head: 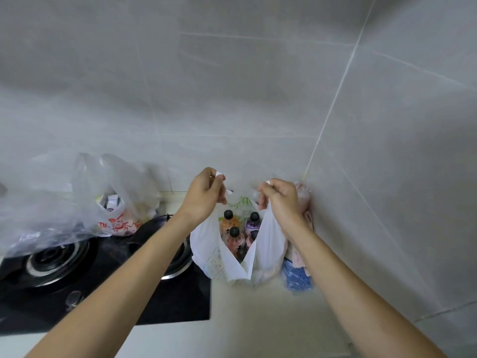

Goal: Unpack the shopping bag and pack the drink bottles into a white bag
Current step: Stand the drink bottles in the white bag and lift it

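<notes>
Two plastic bags sit at the left of the scene, over the back of a black gas hob (108, 288): a clear crumpled bag (33, 218) at the far left, lying partly over the left burner (55, 259), and just beside it a translucent shopping bag (116, 197) with red print, standing open with packets showing inside. The hob is set into the pale bench (258, 319), and the right burner is mostly hidden behind the left forearm.

Right of the hob, near the back right corner of the bench, stands the white bag (206, 244). The left hand (204, 195) holds the bag's left handle, fingers curled and pinching the handle strip near its top. The right hand (281, 200) does the same with the right handle, fingers curled round the gathered plastic. The two handles are pulled up and apart, so the mouth of the bag gapes between the hands.

Inside it, four drink bottles stand upright with black caps: an orange bottle (229, 223) at the back left, a purple bottle (253, 223) at the back right, a pink bottle (235, 240) in front of the orange one, and a fourth, largely hidden, at the front right.

Against the wall in the corner, just right of the white bag, lie a pinkish package (303, 200) and a blue patterned packet (296, 276).
</notes>
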`<state>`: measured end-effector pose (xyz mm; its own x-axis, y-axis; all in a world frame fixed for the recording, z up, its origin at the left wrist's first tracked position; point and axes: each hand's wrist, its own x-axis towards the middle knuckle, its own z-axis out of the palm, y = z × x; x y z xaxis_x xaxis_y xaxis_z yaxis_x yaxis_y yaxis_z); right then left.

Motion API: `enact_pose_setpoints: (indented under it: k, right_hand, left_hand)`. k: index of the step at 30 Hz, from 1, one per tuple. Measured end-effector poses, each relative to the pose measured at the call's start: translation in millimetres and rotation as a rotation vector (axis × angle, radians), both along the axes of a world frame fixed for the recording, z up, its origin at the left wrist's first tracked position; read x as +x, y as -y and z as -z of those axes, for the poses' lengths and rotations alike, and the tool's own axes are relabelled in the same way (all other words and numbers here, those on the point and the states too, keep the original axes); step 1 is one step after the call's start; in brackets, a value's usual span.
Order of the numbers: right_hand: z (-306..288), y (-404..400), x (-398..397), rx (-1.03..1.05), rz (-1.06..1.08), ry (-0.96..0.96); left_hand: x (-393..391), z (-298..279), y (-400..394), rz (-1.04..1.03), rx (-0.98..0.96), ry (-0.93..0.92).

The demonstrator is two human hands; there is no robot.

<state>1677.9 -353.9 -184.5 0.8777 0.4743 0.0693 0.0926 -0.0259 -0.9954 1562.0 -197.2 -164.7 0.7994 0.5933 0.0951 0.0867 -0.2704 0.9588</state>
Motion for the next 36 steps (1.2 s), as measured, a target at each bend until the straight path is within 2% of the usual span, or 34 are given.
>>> enact_pose_setpoints:
  k: [7, 16, 21, 25, 29, 36]
  right_hand:
    - [20, 7, 0, -0.173, -0.031, 0.059]
    - [36, 24, -16, -0.225, 0.027, -0.030]
    - [43, 21, -19, -0.328, -0.030, -0.038]
    - [45, 15, -20, -0.306, -0.016, -0.042]
    - [35, 1, -8, -0.285, 0.023, 0.050]
    - [14, -15, 41, -0.167, 0.241, 0.083]
  left_hand:
    - [6, 12, 2, 0.041, 0.007, -0.027]
    - [3, 34, -3, 0.096, 0.032, -0.093]
    - [2, 41, -4, 0.113, 0.073, -0.115]
    - [0, 43, -10, 0.126, 0.063, -0.116]
    - [8, 34, -21, 0.070, 0.052, -0.084]
    - [26, 17, -43, -0.057, 0.017, 0.016]
